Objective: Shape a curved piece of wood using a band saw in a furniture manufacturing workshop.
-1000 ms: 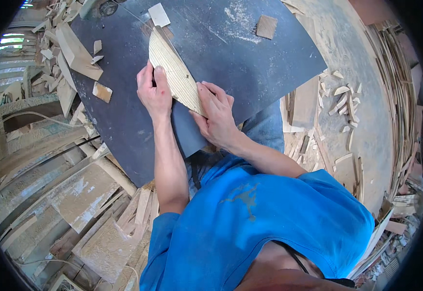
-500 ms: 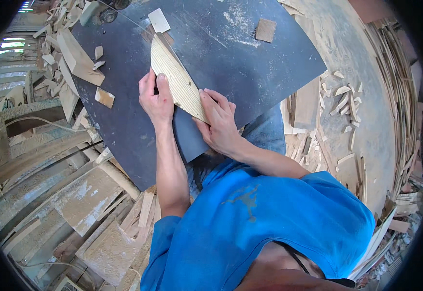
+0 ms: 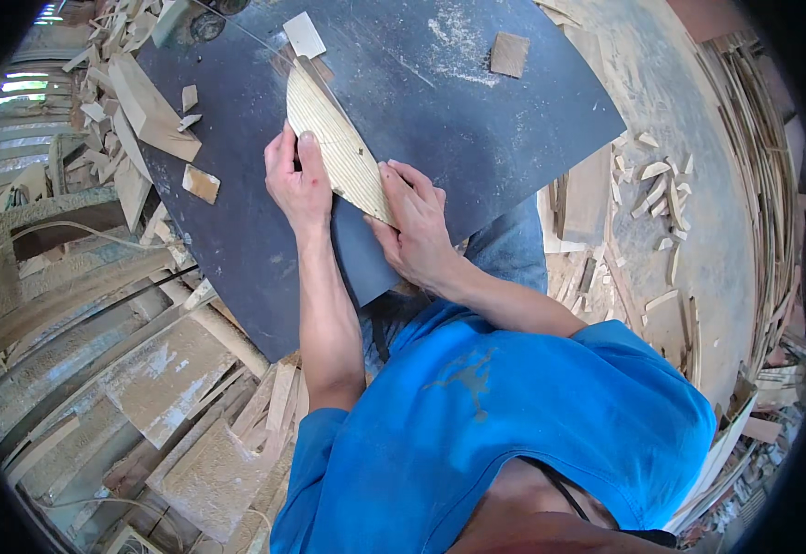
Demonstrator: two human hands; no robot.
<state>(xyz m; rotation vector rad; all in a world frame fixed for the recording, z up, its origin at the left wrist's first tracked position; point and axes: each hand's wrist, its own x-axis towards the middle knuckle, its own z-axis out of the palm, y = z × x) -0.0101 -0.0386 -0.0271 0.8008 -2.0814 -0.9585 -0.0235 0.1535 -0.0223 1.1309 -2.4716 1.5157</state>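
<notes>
A pale, striped-grain wooden piece (image 3: pixel 329 138) with a pointed far end and a curved edge lies on the dark table top (image 3: pixel 477 138). My left hand (image 3: pixel 300 185) holds its left edge, thumb raised along the side. At the near end, my right hand (image 3: pixel 414 217) grips it with fingers on the right edge and the thumb by the tip. The far point lies close to a small white block (image 3: pixel 304 35), and a thin straight line runs over the table there. The undersides of both hands' grips are hidden.
A square brown block (image 3: pixel 509 54) sits at the table's far right, a small block (image 3: pixel 201 184) at its left. Wood offcuts (image 3: pixel 149 111) pile along the left edge. Curved scraps (image 3: pixel 666 194) lie on the dusty surface to the right, beside stacked thin strips (image 3: pixel 754 175).
The wooden piece has slid slightly away from me, its point closer to the white block. Both hands keep their hold, and the right hand has moved a little with it.
</notes>
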